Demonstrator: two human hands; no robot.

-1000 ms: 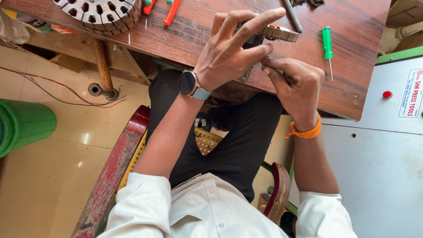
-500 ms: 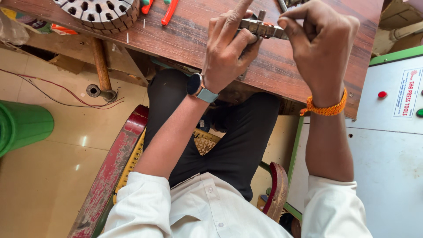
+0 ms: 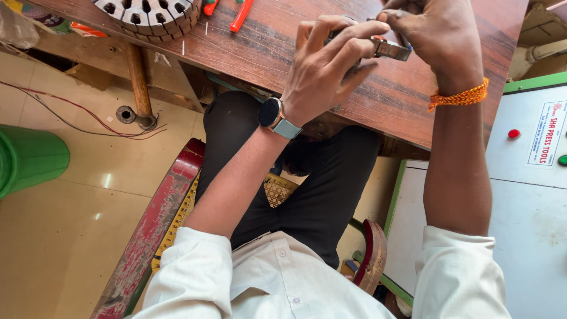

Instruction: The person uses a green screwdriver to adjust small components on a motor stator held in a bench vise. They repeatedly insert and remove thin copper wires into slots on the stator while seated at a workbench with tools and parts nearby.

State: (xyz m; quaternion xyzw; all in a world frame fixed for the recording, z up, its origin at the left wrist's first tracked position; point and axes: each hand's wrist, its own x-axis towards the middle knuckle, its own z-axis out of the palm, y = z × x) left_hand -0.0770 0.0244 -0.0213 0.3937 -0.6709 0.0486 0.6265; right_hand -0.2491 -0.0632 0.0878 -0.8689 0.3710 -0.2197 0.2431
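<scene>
Head view, looking straight down: left hand (image 3: 322,71) curled over a small grey metal part (image 3: 390,48), thumb and forefinger pinched on its near end, holding it just above the wooden table (image 3: 260,47). Right hand (image 3: 440,35) closed on the part's far end from above, fingertips pressed together there; whether pinching the part itself or a small tool against it cannot be told, being hidden under the knuckles.

Part bridged between the two grips, clear of the tabletop, close to the table's near edge and above the lap. Held by narrow fingertip contact only, so likely to twist or slip if one hand pushes harder than the other; a drop here would probably land past the edge, onto the dark trousers (image 3: 331,177) or the tiled floor (image 3: 53,236). Slotted round metal core (image 3: 150,16) and red-handled tools (image 3: 242,13) lying well apart at the table's far left, out of reach of either hand. Smartwatch (image 3: 273,115) on the left wrist, orange thread band (image 3: 459,95) on the right.
</scene>
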